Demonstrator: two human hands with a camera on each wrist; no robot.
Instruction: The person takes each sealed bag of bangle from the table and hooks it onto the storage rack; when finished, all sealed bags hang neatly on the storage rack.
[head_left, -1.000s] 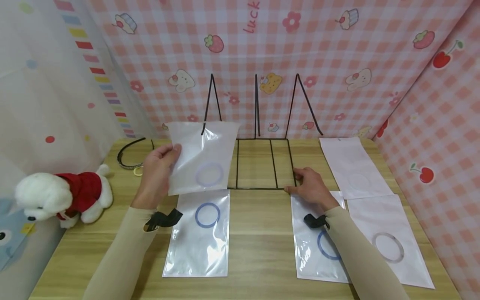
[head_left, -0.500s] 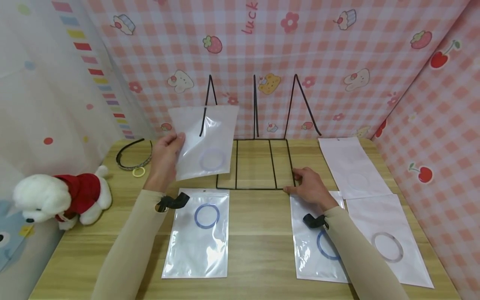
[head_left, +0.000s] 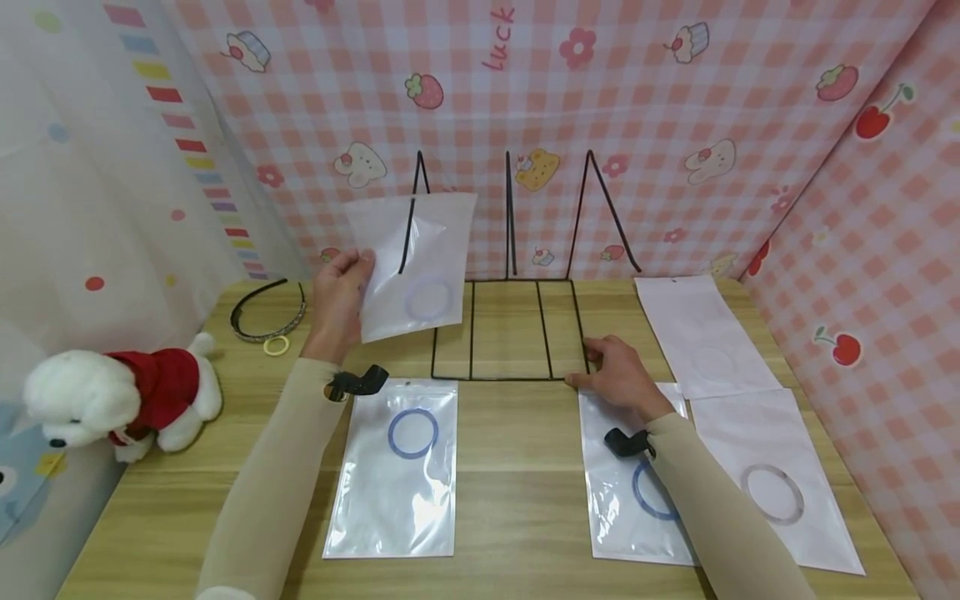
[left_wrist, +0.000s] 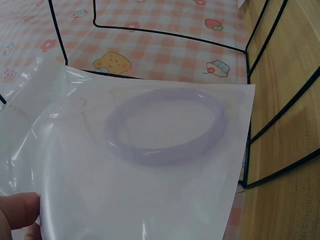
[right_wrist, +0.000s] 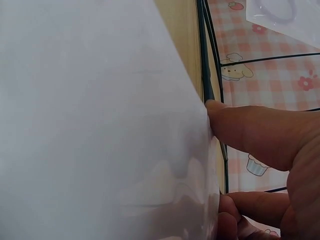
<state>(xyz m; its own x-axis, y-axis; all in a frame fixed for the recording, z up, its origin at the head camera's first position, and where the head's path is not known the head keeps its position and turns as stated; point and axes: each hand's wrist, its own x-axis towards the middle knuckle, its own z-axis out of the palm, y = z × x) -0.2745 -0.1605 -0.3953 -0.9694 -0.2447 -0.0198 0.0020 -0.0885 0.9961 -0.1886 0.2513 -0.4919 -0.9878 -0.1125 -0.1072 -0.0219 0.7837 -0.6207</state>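
Observation:
My left hand (head_left: 341, 296) pinches the left edge of a clear zip bag (head_left: 390, 308) holding a pale purple bangle (left_wrist: 167, 155). The bag is raised at the left prong of a black wire display rack (head_left: 512, 379). That prong crosses in front of the bag; whether it passes through a hole in it I cannot tell. At the rack's front right corner, my right hand (head_left: 618, 371) grips the base wire between thumb (right_wrist: 250, 127) and fingers. A bagged blue bangle (head_left: 651, 492) lies partly under my right forearm.
Another bag (head_left: 390, 517) with a blue bangle lies front left. Two more bags, an upper one (head_left: 690, 333) and a lower one (head_left: 817, 517), lie at the right. A headband (head_left: 262, 336), a yellow ring (head_left: 276, 346) and a plush dog (head_left: 135, 396) sit left.
My left hand has raised the bag and carried it slightly right and back, higher against the left prong. The right hand keeps its hold on the rack's corner.

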